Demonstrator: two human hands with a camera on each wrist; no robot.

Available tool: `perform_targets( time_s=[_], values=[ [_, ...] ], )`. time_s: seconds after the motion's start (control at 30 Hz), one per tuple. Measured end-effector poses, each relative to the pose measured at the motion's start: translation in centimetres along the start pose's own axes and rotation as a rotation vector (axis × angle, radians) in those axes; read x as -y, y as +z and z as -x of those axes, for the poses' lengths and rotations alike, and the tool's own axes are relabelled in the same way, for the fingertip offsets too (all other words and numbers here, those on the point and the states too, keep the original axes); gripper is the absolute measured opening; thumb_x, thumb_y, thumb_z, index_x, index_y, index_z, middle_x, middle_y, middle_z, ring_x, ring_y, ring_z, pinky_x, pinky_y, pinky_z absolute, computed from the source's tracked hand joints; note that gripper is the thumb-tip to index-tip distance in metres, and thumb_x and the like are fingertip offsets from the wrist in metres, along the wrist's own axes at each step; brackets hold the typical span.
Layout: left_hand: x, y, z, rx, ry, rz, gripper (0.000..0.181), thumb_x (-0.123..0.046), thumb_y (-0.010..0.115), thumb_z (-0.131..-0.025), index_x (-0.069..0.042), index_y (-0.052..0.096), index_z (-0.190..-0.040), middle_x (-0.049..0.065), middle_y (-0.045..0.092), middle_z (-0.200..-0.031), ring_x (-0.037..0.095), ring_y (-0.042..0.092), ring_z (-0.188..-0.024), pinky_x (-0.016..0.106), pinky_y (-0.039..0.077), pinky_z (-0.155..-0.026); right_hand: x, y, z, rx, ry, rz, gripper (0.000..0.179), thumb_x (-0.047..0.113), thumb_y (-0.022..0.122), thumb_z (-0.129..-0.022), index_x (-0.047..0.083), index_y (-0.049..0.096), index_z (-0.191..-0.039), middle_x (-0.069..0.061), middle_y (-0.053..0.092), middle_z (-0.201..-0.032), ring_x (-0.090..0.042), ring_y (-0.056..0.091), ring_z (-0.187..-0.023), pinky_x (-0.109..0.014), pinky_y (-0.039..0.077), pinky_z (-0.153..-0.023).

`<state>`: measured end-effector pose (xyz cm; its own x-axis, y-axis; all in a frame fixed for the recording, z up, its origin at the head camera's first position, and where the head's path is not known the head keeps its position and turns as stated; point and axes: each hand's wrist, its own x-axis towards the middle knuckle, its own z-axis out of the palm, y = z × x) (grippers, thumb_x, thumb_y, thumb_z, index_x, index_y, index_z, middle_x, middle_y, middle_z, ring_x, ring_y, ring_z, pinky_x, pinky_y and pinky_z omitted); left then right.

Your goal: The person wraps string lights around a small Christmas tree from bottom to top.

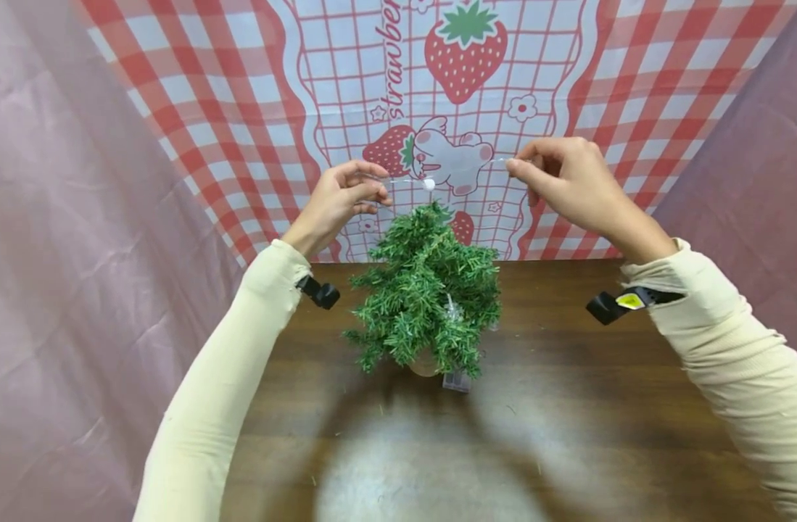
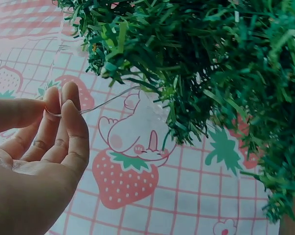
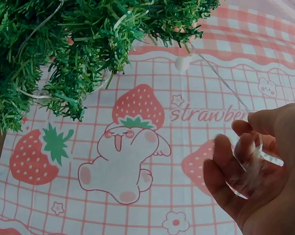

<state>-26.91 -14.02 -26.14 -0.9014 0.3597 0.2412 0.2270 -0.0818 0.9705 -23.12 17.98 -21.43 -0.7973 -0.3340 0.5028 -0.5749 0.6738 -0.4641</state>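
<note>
A small green artificial Christmas tree stands on the wooden table between my hands. Thin clear wire stretches near its top. Left of the treetop, my left hand pinches the wire between thumb and fingers. On the other side my right hand pinches another stretch of wire between thumb and forefinger. A translucent, blurred clump shows inside the right hand's curled fingers; its kind is unclear. A small white ball sits just above the treetop. More wire lies across the branches.
A small see-through box lies by the tree's round base on the wooden table. Behind hangs a strawberry-print checked cloth. Pink curtains flank both sides.
</note>
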Motion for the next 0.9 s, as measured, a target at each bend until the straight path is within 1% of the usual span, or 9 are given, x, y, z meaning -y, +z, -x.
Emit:
perform_targets(
  time_s=[0.07, 0.2, 0.33, 0.4, 0.47, 0.57, 0.67, 0.73, 0.9],
  values=[
    [0.1, -0.2, 0.3, -0.007, 0.004, -0.011, 0.023, -0.007, 0.055, -0.088, -0.002, 0.055, -0.110, 0.015, 0.060, -0.092, 0.030, 0.060, -0.088, 0.039, 0.050, -0.077, 0.1, 0.0, 0.0, -0.015, -0.004, -0.004, 0.026, 0.040, 0.051, -0.089, 0.018, 0.065, -0.089, -0.005, 0.056, -0.058, -0.016, 0.050, -0.047, -0.025, 0.036, -0.044],
    [0.4, -0.4, 0.7, -0.008, 0.000, -0.040, 0.026, -0.009, 0.058, -0.087, 0.000, 0.057, -0.111, 0.014, 0.061, -0.092, 0.029, 0.060, -0.089, 0.037, 0.051, -0.077, 0.2, 0.0, -0.1, -0.042, -0.007, -0.006, 0.028, 0.040, 0.049, -0.090, 0.018, 0.066, -0.089, -0.006, 0.053, -0.053, -0.016, 0.051, -0.045, -0.025, 0.037, -0.045],
    [0.5, -0.2, 1.3, 0.001, -0.002, -0.107, 0.028, -0.010, 0.058, -0.086, 0.001, 0.057, -0.112, 0.013, 0.061, -0.096, 0.029, 0.059, -0.091, 0.035, 0.051, -0.077, 0.2, 0.0, -0.2, -0.059, -0.007, 0.010, 0.032, 0.043, 0.048, -0.089, 0.017, 0.066, -0.086, -0.005, 0.052, -0.052, -0.016, 0.049, -0.044, -0.025, 0.036, -0.044],
    [0.3, 0.1, 1.7, -0.003, 0.000, -0.148, 0.027, -0.009, 0.057, -0.087, 0.002, 0.057, -0.112, 0.013, 0.061, -0.099, 0.028, 0.059, -0.091, 0.036, 0.051, -0.078, 0.4, 0.1, -0.2, -0.060, -0.004, 0.019, 0.032, 0.044, 0.048, -0.089, 0.017, 0.064, -0.082, -0.005, 0.053, -0.052, -0.015, 0.050, -0.044, -0.025, 0.035, -0.044],
    [-0.1, 0.6, 2.1, -0.016, 0.005, -0.181, 0.026, -0.008, 0.055, -0.088, 0.004, 0.057, -0.111, 0.014, 0.060, -0.105, 0.026, 0.059, -0.091, 0.039, 0.050, -0.080, 0.5, 0.1, -0.2, -0.057, -0.002, 0.026, 0.033, 0.045, 0.048, -0.088, 0.016, 0.062, -0.078, -0.004, 0.053, -0.052, -0.015, 0.051, -0.043, -0.025, 0.035, -0.043],
    [-0.9, 1.2, 2.7, -0.048, 0.006, -0.209, 0.024, -0.007, 0.054, -0.089, 0.008, 0.057, -0.108, 0.016, 0.060, -0.107, 0.025, 0.058, -0.089, 0.045, 0.048, -0.082, 0.8, 0.1, -0.2, -0.057, 0.001, 0.038, 0.036, 0.046, 0.048, -0.088, 0.014, 0.057, -0.072, -0.004, 0.053, -0.052, -0.014, 0.052, -0.043, -0.026, 0.035, -0.043],
    [-1.2, 1.6, 3.1, -0.076, 0.011, -0.207, 0.024, -0.008, 0.054, -0.089, 0.008, 0.057, -0.105, 0.014, 0.060, -0.102, 0.031, 0.057, -0.091, 0.047, 0.047, -0.082, 1.1, 0.0, -0.1, -0.067, 0.004, 0.037, 0.039, 0.046, 0.048, -0.088, 0.013, 0.055, -0.070, -0.006, 0.053, -0.053, -0.015, 0.051, -0.044, -0.026, 0.034, -0.043],
    [-1.0, 1.5, 3.1, -0.087, 0.014, -0.193, 0.022, -0.010, 0.055, -0.088, 0.005, 0.058, -0.104, 0.010, 0.061, -0.100, 0.032, 0.056, -0.093, 0.043, 0.049, -0.081, 1.4, 0.0, 0.0, -0.068, 0.009, 0.025, 0.038, 0.045, 0.048, -0.089, 0.013, 0.054, -0.071, -0.007, 0.053, -0.055, -0.015, 0.051, -0.045, -0.026, 0.034, -0.043],
    [0.0, 0.6, 3.4, -0.091, 0.087, -0.159, 0.021, -0.016, 0.056, -0.088, 0.000, 0.060, -0.102, 0.009, 0.061, -0.099, 0.031, 0.057, -0.093, 0.037, 0.051, -0.078, 2.4, 0.0, 0.1, -0.064, -0.020, -0.009, 0.032, 0.041, 0.048, -0.090, 0.015, 0.054, -0.074, -0.007, 0.052, -0.054, -0.016, 0.049, -0.044, -0.026, 0.033, -0.041]
  ],
)
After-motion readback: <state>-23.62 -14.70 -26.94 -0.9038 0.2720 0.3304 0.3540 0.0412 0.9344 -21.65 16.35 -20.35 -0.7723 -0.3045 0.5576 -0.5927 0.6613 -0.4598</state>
